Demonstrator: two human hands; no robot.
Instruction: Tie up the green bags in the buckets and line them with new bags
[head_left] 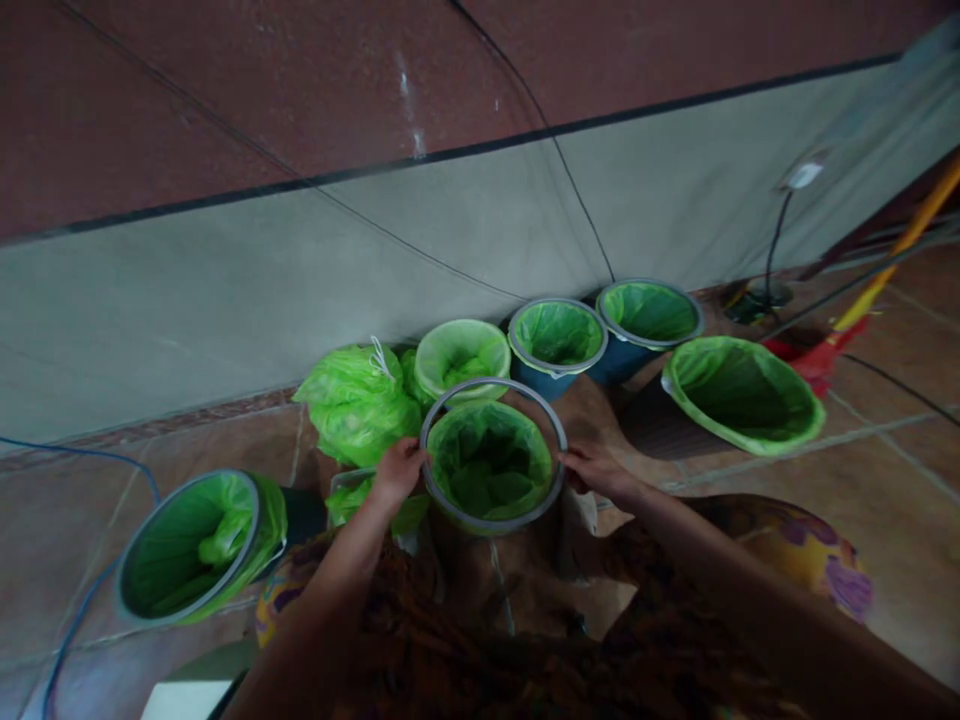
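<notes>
My left hand [401, 468] and my right hand [594, 470] grip opposite sides of a grey bin ring [555, 415]. The ring is held tilted over a bin lined with a green bag [529, 440], its far side raised above the bin's mouth and its near side close to the front edge. The liner is folded over the bin's rim, and its inside is dark. Fingers of both hands are closed on the ring. Just left of my left hand, a tied green bag [356, 400] rests on the floor beside a small container with green plastic [349, 495].
Along the wall stand lined bins: a pale one [424, 365], a ringed one [517, 345] and another ringed one [697, 330]. A dark lined bin [660, 420] leans at right, near a red broom [821, 360]. A ringed bin [255, 520] tilts at left by a blue cable [75, 625].
</notes>
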